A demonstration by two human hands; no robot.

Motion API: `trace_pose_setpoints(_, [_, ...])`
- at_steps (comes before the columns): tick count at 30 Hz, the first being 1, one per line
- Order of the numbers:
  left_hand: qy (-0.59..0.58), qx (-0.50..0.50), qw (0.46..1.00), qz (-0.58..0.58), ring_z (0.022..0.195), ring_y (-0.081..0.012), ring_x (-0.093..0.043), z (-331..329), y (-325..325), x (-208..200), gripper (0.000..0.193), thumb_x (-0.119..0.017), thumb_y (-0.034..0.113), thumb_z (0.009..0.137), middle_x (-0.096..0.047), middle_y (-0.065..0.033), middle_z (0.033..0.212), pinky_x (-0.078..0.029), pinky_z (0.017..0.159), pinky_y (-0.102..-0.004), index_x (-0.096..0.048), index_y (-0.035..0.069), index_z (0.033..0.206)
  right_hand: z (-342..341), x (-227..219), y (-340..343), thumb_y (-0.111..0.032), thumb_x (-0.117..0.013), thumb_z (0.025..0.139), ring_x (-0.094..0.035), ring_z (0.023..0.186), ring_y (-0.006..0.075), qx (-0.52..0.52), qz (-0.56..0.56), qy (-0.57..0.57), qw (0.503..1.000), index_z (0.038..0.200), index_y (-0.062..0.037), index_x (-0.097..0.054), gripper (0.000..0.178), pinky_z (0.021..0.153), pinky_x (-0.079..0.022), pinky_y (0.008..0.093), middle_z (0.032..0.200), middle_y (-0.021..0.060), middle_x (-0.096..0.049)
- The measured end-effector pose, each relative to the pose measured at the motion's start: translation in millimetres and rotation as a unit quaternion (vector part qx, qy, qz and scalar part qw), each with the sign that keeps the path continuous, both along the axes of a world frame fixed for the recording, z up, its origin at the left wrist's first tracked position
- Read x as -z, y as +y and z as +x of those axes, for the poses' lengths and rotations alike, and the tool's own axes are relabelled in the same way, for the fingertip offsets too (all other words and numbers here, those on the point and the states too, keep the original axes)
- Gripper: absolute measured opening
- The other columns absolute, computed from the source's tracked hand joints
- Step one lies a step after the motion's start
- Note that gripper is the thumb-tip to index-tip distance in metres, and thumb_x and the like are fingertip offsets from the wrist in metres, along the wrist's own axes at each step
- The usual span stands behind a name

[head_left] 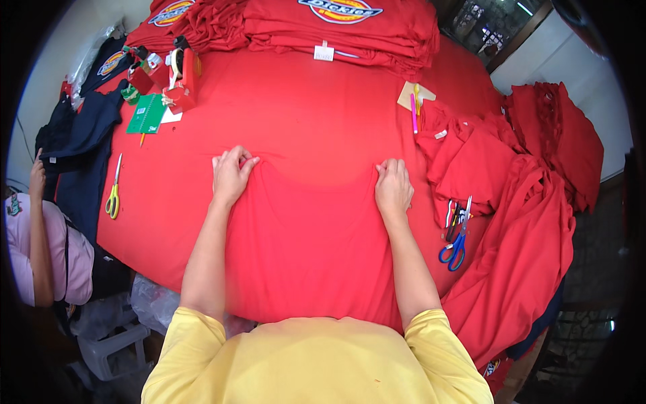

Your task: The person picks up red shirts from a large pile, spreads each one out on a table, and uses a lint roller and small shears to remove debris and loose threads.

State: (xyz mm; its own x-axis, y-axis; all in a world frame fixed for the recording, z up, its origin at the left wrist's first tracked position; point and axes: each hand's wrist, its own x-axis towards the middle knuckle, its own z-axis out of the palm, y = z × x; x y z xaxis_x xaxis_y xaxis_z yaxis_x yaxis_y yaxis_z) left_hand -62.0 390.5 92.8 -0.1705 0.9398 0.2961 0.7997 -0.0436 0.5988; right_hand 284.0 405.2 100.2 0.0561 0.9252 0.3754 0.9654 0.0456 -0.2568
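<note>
Head view: your left hand [230,178] and right hand [395,188], well apart, each pinch the upper edge of the red cloth [311,246], lower centre; it looks light, soft, floppy, best gripped at both ends of that edge

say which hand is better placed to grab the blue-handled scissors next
Probably the right hand, nearer the blue-handled scissors than the left hand, though both pinch red fabric.

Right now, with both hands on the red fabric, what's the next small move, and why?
Probably draw the left hand and right hand slightly apart: both pinch the red fabric, and it appears slack between them, with creases running down from the grips.
</note>
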Motion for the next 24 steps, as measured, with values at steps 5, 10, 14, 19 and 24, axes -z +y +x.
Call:
trace_pose_setpoints(5, [-0.099, 0.032, 0.993, -0.054, 0.082, -0.0219, -0.055, -2, 2, -11, 0.016, -0.070, 0.022, 0.085, -0.062, -0.0050, 0.077, -0.034, 0.092, -0.0395, -0.063, 0.008, 0.084, 15, -6, -7, -0.019, -0.058, 0.092, -0.059, 0.086, 0.0261, -0.056, -0.039, 0.128, 0.989, 0.094, -0.0046, -0.059, 0.014, 0.070, -0.049, 0.0399, 0.090, 0.0096, -0.055])
trace_pose_setpoints(10, [-0.109, 0.208, 0.957, -0.172, 0.094, -0.0231, -0.050, -41, -81, -62, 0.009, -0.066, 0.008, 0.076, -0.058, -0.0037, 0.086, -0.032, 0.098, -0.0394, -0.070, 0.012, 0.083, 52, -53, -85, 0.000, -0.055, 0.081, -0.058, 0.085, 0.0259, -0.232, -0.171, 0.251, 0.924, 0.089, -0.0022, -0.063, 0.012, 0.079, -0.047, 0.0344, 0.089, 0.0120, -0.055])
trace_pose_setpoints(14, [0.004, 0.206, 0.956, -0.208, 0.102, -0.0246, -0.045, -36, -132, -41, 0.016, -0.065, 0.004, 0.072, -0.053, -0.0010, 0.098, -0.033, 0.096, -0.0388, -0.075, 0.016, 0.076, 67, -33, -138, 0.007, -0.056, 0.074, -0.057, 0.094, 0.0293, -0.214, -0.224, 0.161, 0.937, 0.079, -0.0029, -0.067, 0.016, 0.085, -0.047, 0.0377, 0.089, 0.0111, -0.057])
trace_pose_setpoints(19, [-0.008, 0.193, 0.959, -0.207, 0.102, -0.0241, -0.045, -40, -143, -35, 0.016, -0.065, 0.004, 0.074, -0.053, -0.0012, 0.098, -0.033, 0.096, -0.0374, -0.075, 0.015, 0.078, 64, -39, -134, 0.006, -0.057, 0.075, -0.057, 0.095, 0.0302, -0.203, -0.278, 0.156, 0.926, 0.082, -0.0016, -0.067, 0.014, 0.086, -0.046, 0.0385, 0.089, 0.0125, -0.057])
trace_pose_setpoints(24, [-0.007, 0.198, 0.961, -0.190, 0.101, -0.0231, -0.045, -39, -144, -37, 0.016, -0.065, 0.003, 0.075, -0.054, -0.0011, 0.098, -0.034, 0.096, -0.0361, -0.075, 0.014, 0.080, 62, -43, -132, 0.006, -0.058, 0.074, -0.058, 0.092, 0.0304, -0.195, -0.291, 0.130, 0.927, 0.084, -0.0021, -0.067, 0.016, 0.083, -0.047, 0.0383, 0.088, 0.0131, -0.057])
